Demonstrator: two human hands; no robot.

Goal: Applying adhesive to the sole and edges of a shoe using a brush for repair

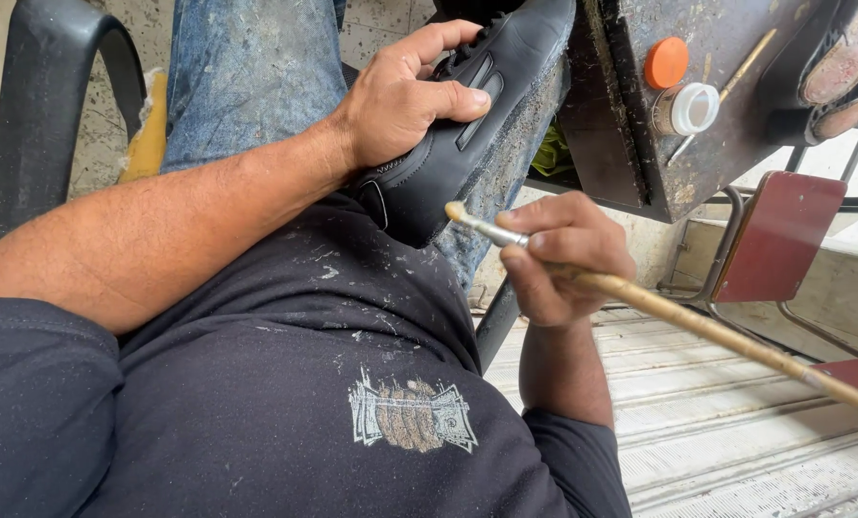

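Note:
My left hand (410,94) grips a black shoe (487,105) lying sole-up-and-sideways on my lap, thumb across its side panel. The grey rough sole edge (520,134) faces right. My right hand (561,251) holds a long wooden-handled brush (698,326) like a pen. Its bristle tip (456,211) sits just below the heel end of the shoe, close to the sole edge.
A stained dark workbench (640,144) stands at the upper right with an open small jar (688,107), its orange lid (666,63) and another shoe (837,67). A dark red stool (779,235) and a black chair arm (35,105) flank me.

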